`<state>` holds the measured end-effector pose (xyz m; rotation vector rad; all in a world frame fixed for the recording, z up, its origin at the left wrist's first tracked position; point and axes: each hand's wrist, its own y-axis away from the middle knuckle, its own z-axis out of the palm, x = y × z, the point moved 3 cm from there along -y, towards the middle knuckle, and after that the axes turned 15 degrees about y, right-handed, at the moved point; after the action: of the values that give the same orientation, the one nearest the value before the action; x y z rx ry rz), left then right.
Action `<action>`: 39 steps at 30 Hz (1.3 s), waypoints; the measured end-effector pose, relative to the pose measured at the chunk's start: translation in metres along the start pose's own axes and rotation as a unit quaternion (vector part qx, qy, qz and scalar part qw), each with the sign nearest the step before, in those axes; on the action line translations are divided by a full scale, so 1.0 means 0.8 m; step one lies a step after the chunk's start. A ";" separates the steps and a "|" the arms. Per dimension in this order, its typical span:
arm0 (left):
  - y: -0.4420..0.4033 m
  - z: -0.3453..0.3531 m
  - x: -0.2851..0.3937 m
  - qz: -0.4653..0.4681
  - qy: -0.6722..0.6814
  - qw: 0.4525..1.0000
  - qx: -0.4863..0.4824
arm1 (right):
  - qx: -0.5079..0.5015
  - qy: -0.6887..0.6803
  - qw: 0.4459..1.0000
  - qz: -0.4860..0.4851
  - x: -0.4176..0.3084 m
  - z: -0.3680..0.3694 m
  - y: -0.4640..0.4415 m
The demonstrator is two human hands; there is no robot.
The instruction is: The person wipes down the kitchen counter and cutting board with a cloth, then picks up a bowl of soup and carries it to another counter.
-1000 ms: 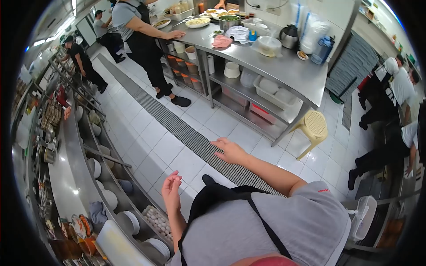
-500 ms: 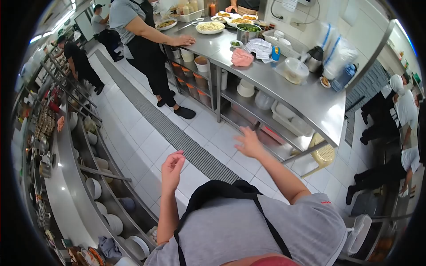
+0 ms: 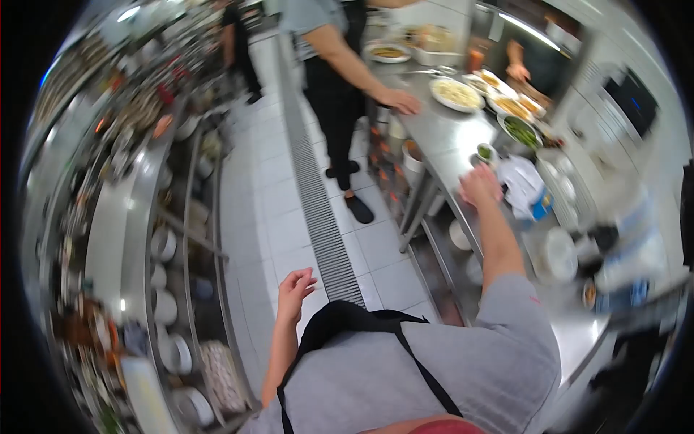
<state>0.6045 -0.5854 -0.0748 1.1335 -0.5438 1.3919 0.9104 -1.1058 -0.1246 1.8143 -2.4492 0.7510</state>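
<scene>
Right hand (image 3: pixel 481 186) has moved over the counter (image 3: pixel 447 143), right of centre, beside the white cloth (image 3: pixel 522 186), grip unclear; best avoid the small bowl (image 3: pixel 485 153). Left hand (image 3: pixel 295 292) hangs empty, half-curled.

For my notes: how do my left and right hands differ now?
Your right hand is stretched out at the steel table, beside a white cloth; your left hand is in midair. Your left hand is loosely curled; your right hand is blurred, its grip unclear. Both are bare.

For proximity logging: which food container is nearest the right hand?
The small bowl of greens, just beyond the right hand; the larger pot and plates sit farther.
</scene>
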 end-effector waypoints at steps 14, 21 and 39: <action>-0.093 0.075 -0.059 0.076 0.515 0.854 0.028 | -0.060 -0.437 0.665 -0.603 -0.323 -0.324 0.312; 0.039 0.064 0.008 0.148 0.156 0.948 0.237 | -0.051 -0.223 0.574 -0.786 -0.351 -0.393 0.356; 0.138 0.054 0.067 0.181 0.506 0.842 -0.042 | -0.570 -0.596 -0.028 -0.565 -0.308 -0.471 0.376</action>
<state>0.5235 -0.6180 0.0220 0.0965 -0.0252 2.0249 0.6171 -0.6769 0.0283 -1.7783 -0.6648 2.5008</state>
